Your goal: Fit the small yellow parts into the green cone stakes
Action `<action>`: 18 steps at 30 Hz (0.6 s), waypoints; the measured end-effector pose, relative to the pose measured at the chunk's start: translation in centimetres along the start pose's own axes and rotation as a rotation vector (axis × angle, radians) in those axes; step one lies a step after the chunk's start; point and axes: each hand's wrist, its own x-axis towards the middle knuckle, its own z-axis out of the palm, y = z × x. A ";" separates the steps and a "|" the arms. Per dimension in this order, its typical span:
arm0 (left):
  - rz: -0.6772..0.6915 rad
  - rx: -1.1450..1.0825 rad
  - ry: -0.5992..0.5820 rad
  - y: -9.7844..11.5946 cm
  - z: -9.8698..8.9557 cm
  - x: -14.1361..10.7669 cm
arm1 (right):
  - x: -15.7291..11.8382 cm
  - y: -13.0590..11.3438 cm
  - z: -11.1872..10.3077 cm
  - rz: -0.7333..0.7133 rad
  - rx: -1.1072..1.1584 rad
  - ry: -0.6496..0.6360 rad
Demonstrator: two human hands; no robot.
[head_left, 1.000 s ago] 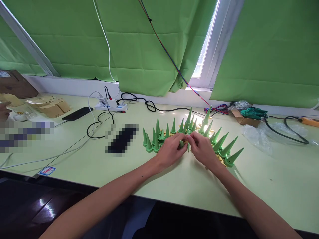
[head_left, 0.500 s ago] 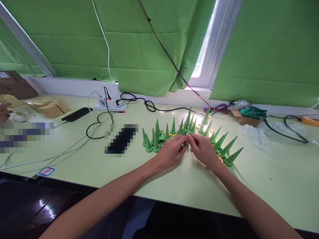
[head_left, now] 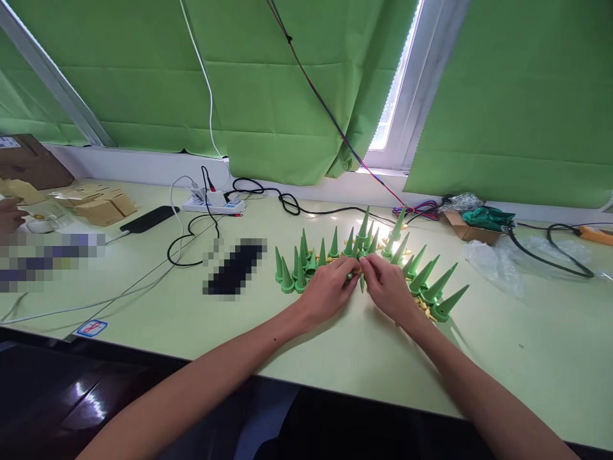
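My left hand is closed around a small green cone piece, whose tip points down between the hands. My right hand meets it with thumb and forefinger pinched together; what is between those fingertips is too small to make out. Several green cones stand upright on the table behind and left of my left hand. More green cones lean outward beyond my right hand. Small yellow pieces lie among the cones.
A power strip with cables sits at the back of the pale table. Left are a black device, cardboard boxes and another person's hand. At the right are an open carton and clear plastic bags.
The view has shifted very slightly. Both my hands stay together at the front of the cones, with only a small movement of the fingers.
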 end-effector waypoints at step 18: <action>0.045 0.035 -0.035 -0.1 0.0 -0.1 | 0.2 0.3 0.1 0.014 -0.068 -0.019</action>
